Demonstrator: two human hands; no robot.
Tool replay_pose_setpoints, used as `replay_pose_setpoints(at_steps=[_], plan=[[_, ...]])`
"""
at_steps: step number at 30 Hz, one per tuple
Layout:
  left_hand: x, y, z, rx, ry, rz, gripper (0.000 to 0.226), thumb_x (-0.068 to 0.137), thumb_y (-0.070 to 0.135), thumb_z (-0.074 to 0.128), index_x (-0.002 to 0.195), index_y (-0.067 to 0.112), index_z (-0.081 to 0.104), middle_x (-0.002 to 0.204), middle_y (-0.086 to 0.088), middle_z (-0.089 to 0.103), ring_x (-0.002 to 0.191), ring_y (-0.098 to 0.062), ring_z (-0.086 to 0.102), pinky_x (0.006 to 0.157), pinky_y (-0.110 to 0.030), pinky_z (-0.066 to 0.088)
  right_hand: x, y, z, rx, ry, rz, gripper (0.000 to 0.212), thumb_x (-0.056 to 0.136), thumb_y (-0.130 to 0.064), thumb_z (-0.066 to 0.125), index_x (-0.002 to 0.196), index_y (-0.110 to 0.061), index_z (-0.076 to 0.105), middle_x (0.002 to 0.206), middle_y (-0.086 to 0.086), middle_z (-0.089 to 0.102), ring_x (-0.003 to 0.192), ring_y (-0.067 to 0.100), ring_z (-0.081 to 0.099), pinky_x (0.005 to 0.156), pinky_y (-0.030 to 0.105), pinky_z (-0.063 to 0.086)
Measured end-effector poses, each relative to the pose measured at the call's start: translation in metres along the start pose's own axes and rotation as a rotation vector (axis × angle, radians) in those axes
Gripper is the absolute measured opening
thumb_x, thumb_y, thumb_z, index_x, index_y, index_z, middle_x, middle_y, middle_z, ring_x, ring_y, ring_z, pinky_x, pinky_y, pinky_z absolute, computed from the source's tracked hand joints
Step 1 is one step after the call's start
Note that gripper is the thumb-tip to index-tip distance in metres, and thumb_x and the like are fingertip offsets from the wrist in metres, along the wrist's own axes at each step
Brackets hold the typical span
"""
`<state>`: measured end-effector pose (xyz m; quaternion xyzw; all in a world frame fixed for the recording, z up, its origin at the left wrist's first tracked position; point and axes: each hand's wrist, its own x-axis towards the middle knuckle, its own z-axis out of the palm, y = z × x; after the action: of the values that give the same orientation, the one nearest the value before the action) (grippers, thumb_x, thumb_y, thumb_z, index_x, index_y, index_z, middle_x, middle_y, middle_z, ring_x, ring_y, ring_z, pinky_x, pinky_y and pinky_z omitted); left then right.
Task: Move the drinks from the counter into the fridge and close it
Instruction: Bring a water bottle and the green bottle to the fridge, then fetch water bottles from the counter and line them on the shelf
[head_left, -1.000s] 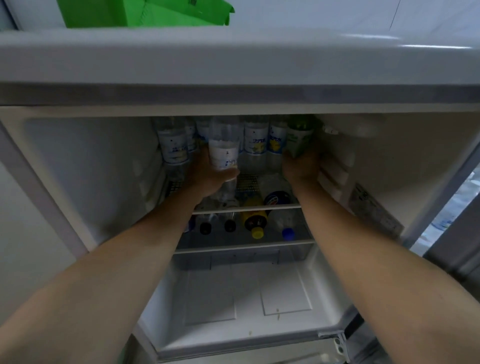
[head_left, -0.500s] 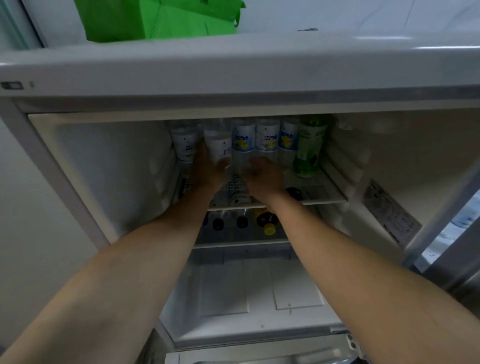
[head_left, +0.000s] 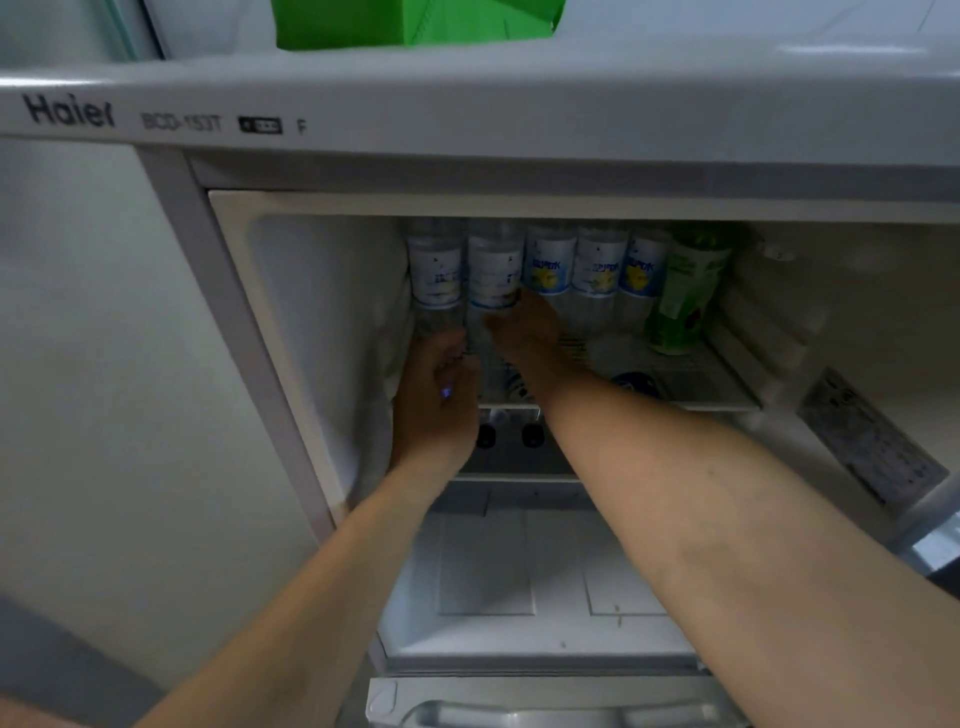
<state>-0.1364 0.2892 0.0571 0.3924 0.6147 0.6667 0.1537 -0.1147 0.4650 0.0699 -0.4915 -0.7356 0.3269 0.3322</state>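
The bottles (head_left: 545, 265) stand upright in a row at the back of the top wire shelf (head_left: 691, 384) inside the open fridge (head_left: 311, 312). Five are clear with white-and-blue labels; a green bottle (head_left: 685, 291) stands at the right end of the row, touching its neighbour. The row runs from the left inner wall toward the right wall.

The left hand (head_left: 436, 410) reaches in at the left end of the shelf. Its fingers curl toward the base of the leftmost bottle (head_left: 435, 275); whether the grip actually closes on that bottle cannot be told, since the fingertips are blurred against the clear plastic. The right hand (head_left: 524, 332) lies just beside it, with fingers extended against the lower part of the second bottle (head_left: 493, 270), a released grip that touches and does not clasp.

Below the top shelf, a second shelf holds more bottles lying flat; their dark caps (head_left: 532, 435) face outward. The bottom compartment (head_left: 519, 571) sits beneath it. A label sticker (head_left: 872, 441) is fixed to the right inner wall. A green bag (head_left: 415, 21) rests on top of the fridge.
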Motion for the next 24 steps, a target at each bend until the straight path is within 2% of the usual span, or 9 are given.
replay_pose_setpoints(at_steps=[2,6,10,14,16,18,19,21,24], plan=[[-0.004,0.001,-0.002,0.003,0.012,-0.020,0.026,0.099,0.017,0.051,0.115,0.038,0.057,0.106,0.023,0.061,0.098,0.003,0.060,0.091,-0.022,0.049,0.004,-0.001,0.004,-0.022,0.002,-0.004,0.047,0.091,-0.023,0.068,0.133,-0.010,0.054,0.138,0.010,0.058,0.127,0.026,0.055,0.103,0.032,0.044],[-0.009,0.004,-0.005,-0.049,0.053,-0.093,0.031,0.098,0.016,0.052,0.099,0.047,0.057,0.105,0.015,0.064,0.101,-0.013,0.063,0.096,-0.040,0.052,0.007,-0.001,0.007,-0.003,0.004,0.000,0.046,0.091,-0.023,0.069,0.133,-0.010,0.055,0.138,0.010,0.059,0.126,0.025,0.055,0.105,0.033,0.043],[-0.011,-0.007,-0.005,-0.052,0.051,-0.142,0.031,0.098,0.015,0.052,0.102,0.046,0.056,0.112,0.006,0.064,0.107,-0.021,0.063,0.099,-0.049,0.051,0.000,0.005,0.002,0.038,-0.010,-0.001,0.053,0.093,-0.024,0.067,0.141,-0.010,0.050,0.142,0.008,0.055,0.125,0.023,0.055,0.101,0.029,0.043],[-0.013,-0.014,0.001,-0.084,0.050,-0.172,0.035,0.097,0.021,0.051,0.093,0.055,0.058,0.095,0.024,0.064,0.095,-0.003,0.064,0.093,-0.046,0.055,-0.019,0.013,-0.010,0.141,0.069,-0.032,0.038,0.097,-0.020,0.059,0.133,-0.010,0.057,0.131,0.010,0.062,0.116,0.024,0.059,0.103,0.033,0.048],[-0.016,-0.016,0.006,-0.109,0.059,-0.173,0.036,0.096,0.023,0.050,0.090,0.058,0.059,0.093,0.025,0.064,0.091,-0.004,0.065,0.089,-0.049,0.057,-0.034,0.020,-0.023,0.183,0.118,-0.071,0.024,0.094,-0.014,0.058,0.116,-0.011,0.066,0.108,0.003,0.068,0.098,0.016,0.064,0.085,0.017,0.052],[-0.021,-0.016,0.013,-0.138,0.080,-0.160,0.029,0.093,0.025,0.051,0.093,0.052,0.059,0.094,0.020,0.064,0.094,-0.016,0.065,0.088,-0.055,0.055,-0.054,0.026,-0.040,0.209,0.104,-0.073,0.009,0.091,-0.017,0.060,0.097,-0.020,0.067,0.087,-0.013,0.064,0.076,-0.003,0.059,0.061,0.000,0.042],[-0.025,-0.015,0.017,-0.152,0.096,-0.141,0.024,0.092,0.025,0.051,0.095,0.048,0.059,0.096,0.014,0.064,0.094,-0.021,0.064,0.087,-0.057,0.054,-0.065,0.029,-0.049,0.242,0.088,-0.057,0.005,0.090,-0.019,0.062,0.088,-0.019,0.066,0.080,-0.010,0.065,0.070,-0.006,0.058,0.058,0.003,0.042],[-0.033,-0.013,0.026,-0.155,0.127,-0.093,0.022,0.092,0.021,0.052,0.096,0.042,0.058,0.096,0.005,0.064,0.092,-0.025,0.063,0.084,-0.058,0.053,-0.088,0.036,-0.067,0.328,0.071,-0.021,0.013,0.089,-0.017,0.062,0.078,-0.011,0.065,0.077,0.008,0.068,0.071,0.011,0.063,0.062,0.025,0.050],[-0.049,-0.005,0.045,-0.175,0.099,-0.036,0.018,0.096,0.018,0.054,0.099,0.036,0.059,0.103,-0.005,0.065,0.098,-0.029,0.064,0.085,-0.052,0.055,-0.130,0.047,-0.098,0.400,0.099,0.015,0.016,0.087,-0.013,0.064,0.073,-0.020,0.065,0.079,0.007,0.067,0.084,0.029,0.066,0.074,0.041,0.053]])
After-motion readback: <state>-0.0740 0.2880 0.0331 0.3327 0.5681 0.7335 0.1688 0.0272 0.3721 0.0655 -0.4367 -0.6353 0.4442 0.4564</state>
